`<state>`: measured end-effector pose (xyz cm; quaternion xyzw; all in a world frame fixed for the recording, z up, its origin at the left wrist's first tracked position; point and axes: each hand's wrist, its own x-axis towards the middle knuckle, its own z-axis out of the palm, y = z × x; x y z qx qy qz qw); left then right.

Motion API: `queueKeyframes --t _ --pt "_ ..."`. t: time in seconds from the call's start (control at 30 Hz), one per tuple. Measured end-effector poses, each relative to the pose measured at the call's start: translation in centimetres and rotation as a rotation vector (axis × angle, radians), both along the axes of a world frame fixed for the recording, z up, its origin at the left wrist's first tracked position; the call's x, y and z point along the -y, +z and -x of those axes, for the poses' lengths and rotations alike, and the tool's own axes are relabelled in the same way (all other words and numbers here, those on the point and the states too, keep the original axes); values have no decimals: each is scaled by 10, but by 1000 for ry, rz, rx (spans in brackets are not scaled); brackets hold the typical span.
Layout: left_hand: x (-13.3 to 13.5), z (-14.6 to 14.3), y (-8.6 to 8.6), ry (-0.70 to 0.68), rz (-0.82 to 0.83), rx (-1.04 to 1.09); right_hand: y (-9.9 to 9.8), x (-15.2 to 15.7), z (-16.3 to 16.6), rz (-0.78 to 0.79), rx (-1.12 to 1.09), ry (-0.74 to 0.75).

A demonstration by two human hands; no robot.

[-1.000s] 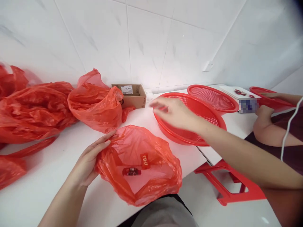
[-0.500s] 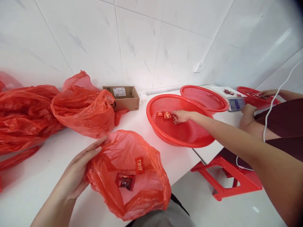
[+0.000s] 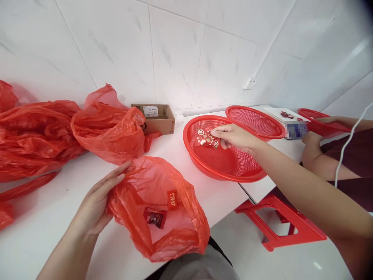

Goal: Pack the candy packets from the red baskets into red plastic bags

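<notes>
My right hand (image 3: 233, 137) pinches a red printed snack packet (image 3: 208, 139) between thumb and fingers, above the near red plastic basket (image 3: 201, 169). White flower shapes and lettering mark the packet, and it hides part of the basket's inside. At the lower left, my left hand (image 3: 97, 204) grips the rim of a red plastic bag (image 3: 183, 233), its fingers along the outside and partly hidden by the film. The bag's mouth gapes. Within it lie a dark red snack packet (image 3: 155, 217) and a small red packet with gold lettering (image 3: 172, 200).
Bunched red bags (image 3: 37, 136) and a fuller-looking red bag (image 3: 110, 132) lie left, beside a cardboard box (image 3: 159, 123). Right are a second red basket (image 3: 256, 122), a white scale (image 3: 279, 114) with packets, and a co-worker's arm (image 3: 338, 121) at another basket. A red stool (image 3: 294, 229) stands below.
My right hand has lifted from the basket's floor with a packet, now held flat towards me. The left hand still holds the bag. The view has shifted slightly.
</notes>
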<state>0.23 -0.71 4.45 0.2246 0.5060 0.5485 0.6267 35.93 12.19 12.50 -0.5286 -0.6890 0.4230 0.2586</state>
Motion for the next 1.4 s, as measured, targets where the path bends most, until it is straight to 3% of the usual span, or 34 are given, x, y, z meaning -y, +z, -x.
queueKeyframes --t 0.13,0.23,0.33,0.43,0.5,0.57,0.73,0.87,1.0,1.13,1.23,1.33,1.4 --pt "0 -2 -2 86 -22 -3 13 43 52 52 -376 93" --pt "1 -5 -1 77 -89 21 14 84 99 163 -625 276" --pt "5 -4 3 12 -113 34 2 108 133 184 -532 492" --pt "9 3 8 -88 -96 -17 -23 102 141 -17 -178 517" --pt "11 9 10 -152 -94 -40 -41 90 134 -137 61 456" --pt "13 12 11 -208 -73 -38 -56 79 125 -160 187 418" --pt "13 12 11 -264 -81 -23 -69 70 121 -104 95 498" --pt "11 12 10 -233 -89 -46 -54 68 125 -207 47 476" --pt "10 14 9 -214 -86 -59 -19 45 103 -382 12 271" --pt "11 13 8 -200 -84 -38 -5 -11 51 -468 384 27" --pt "11 13 8 -188 -75 -43 -22 -48 11 -301 642 -55" --pt "10 13 7 -187 -54 -45 -46 -60 -15 -203 653 -14" --pt "8 14 6 -192 -34 -24 -60 -57 -23 -223 605 -17"
